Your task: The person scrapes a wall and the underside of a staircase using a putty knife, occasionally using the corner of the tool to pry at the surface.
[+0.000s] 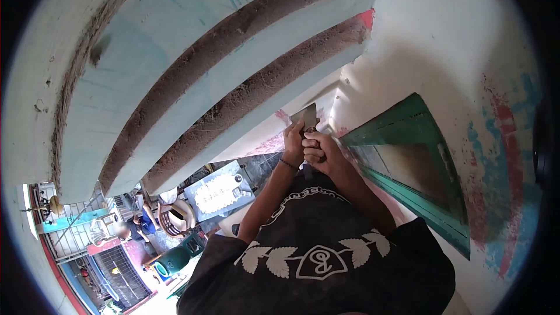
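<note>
Both my hands are raised in front of my chest, close to the corner where the pale wall meets the stepped surface. My right hand [319,147] is closed in a fist around what seems to be the handle of a putty knife, its handle mostly hidden by the fingers. The flat grey blade of the putty knife [305,114] points up and away from me. Beside it, my left hand [294,142] grips the putty knife near the base of the blade. A dark bracelet circles the left wrist.
Brown, rough-faced steps [245,96] curve overhead on the left. A green-framed door or window [417,157] is on the right, beside a wall [499,169] with red and blue paint patches. Far below left are a person [137,230], a wooden chair [174,221] and a table [240,198].
</note>
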